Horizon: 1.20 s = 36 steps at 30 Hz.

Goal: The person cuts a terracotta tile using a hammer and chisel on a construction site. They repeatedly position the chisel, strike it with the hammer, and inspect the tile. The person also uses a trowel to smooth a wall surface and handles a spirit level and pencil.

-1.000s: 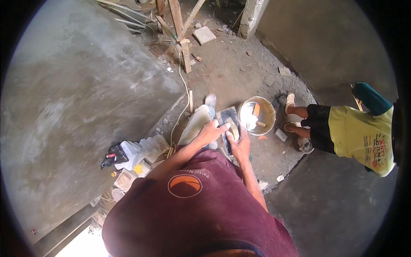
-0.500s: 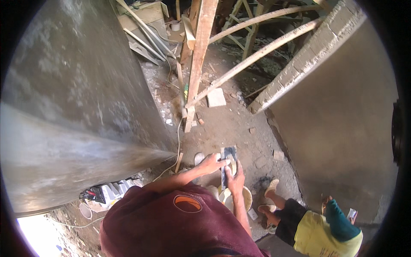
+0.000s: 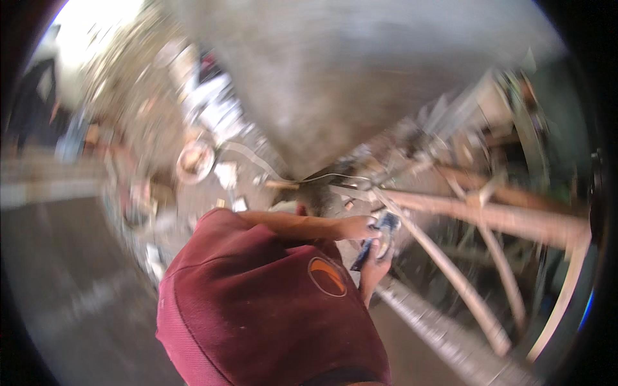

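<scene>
Ahead of my maroon shirt, both hands meet at a plastering trowel [image 3: 388,222] with a dark rectangular blade and a pale handle. My right hand [image 3: 374,262] is closed around the handle from below. Against the near side of the same trowel is my left hand [image 3: 358,228], its fingers bent and closed at the blade's edge. Motion smears the fingertips, and part of the blade lies hidden behind the hands.
A grey plastered wall corner [image 3: 309,138] juts toward me. Wooden props [image 3: 450,270] slant across the right side. On the littered floor at left stand a round bucket [image 3: 196,162] and white bags [image 3: 219,109]. A cable [image 3: 335,175] runs past the corner.
My view has swung sharply left, so the wall corner now lies ahead and the props at right. The other person and the bucket beneath my hands have left view. Both hands keep the trowel.
</scene>
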Each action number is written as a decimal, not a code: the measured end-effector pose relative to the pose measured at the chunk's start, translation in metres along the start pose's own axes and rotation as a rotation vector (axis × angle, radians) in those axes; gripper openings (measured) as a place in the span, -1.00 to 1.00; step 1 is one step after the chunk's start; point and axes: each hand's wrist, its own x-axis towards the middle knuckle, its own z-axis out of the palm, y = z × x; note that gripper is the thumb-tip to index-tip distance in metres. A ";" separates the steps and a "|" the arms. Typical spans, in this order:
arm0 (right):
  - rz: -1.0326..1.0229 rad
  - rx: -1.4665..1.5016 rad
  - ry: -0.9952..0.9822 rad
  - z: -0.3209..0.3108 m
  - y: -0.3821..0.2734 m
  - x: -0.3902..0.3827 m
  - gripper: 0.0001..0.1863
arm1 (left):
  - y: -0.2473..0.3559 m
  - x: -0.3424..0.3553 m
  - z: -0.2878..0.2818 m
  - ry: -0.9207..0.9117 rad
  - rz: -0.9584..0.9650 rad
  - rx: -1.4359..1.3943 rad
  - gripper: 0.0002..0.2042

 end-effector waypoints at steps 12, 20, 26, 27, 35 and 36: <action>-0.345 -0.285 -0.787 -0.027 -0.018 0.042 -0.13 | -0.075 -0.038 0.101 1.340 0.363 0.029 -0.37; -0.511 -0.426 -0.858 -0.013 0.003 0.033 -0.09 | -0.095 -0.075 0.131 1.355 0.250 0.812 -0.78; -0.648 -0.592 -0.918 -0.007 -0.002 0.025 -0.12 | -0.107 -0.092 0.113 1.030 0.118 0.939 -0.77; -0.669 -0.598 -0.916 -0.004 -0.001 0.025 -0.12 | -0.101 -0.098 0.108 0.933 0.055 0.956 -0.78; -0.534 -0.528 -1.039 0.021 -0.061 0.033 -0.39 | -0.085 -0.123 0.049 0.753 0.422 0.819 -0.85; -0.528 -0.532 -1.015 0.018 -0.060 0.035 -0.37 | -0.082 -0.121 0.046 0.733 0.386 0.855 -0.85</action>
